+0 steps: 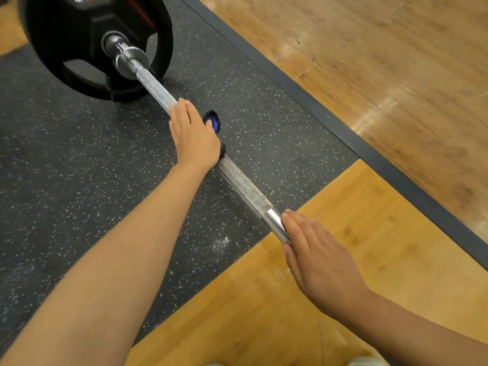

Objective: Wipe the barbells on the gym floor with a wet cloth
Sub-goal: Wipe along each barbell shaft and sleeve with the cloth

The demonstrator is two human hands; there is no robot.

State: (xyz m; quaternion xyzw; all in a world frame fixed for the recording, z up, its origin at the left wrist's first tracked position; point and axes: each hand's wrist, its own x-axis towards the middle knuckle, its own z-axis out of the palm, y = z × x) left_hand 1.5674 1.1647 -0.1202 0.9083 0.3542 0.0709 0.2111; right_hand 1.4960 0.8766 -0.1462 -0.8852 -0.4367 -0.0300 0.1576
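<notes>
**Barbell wipe, mid-shaft: left hand on cloth, right hand steadying**

Head view (only view).

- Barbell lies on the floor, running from the black weight plate at upper left down to lower right. The far stretch crosses the speckled rubber mat; the near stretch lies over the wood floor.
- Left hand lies over the shaft on the knurled section, fingers straight and pressed together, pointing toward the plate. A dark cloth with a blue patch shows past the far edge of the hand and again just below the palm, so the hand appears to press it onto the bar. How far the cloth wraps round the shaft: cannot tell.
- Right hand rests on the bar at the smooth chrome band, fingers straight and together, laid along the shaft. No curl round it visible.

Risks (judgement):
- Neither hand closes round the bar; a firm push along the shaft could roll it on the plate and spoil the stroke.
- The cloth is bunched under a flat palm; it may slip out or wipe only the top of the shaft, leaving the underside untouched.
- Knurling could snag the fabric.

Appearance of bar: steel, cross-hatched knurl, brownish specks in the knurl near the chrome band, bright collar at the plate. Wetness of the cloth cannot be judged.
</notes>
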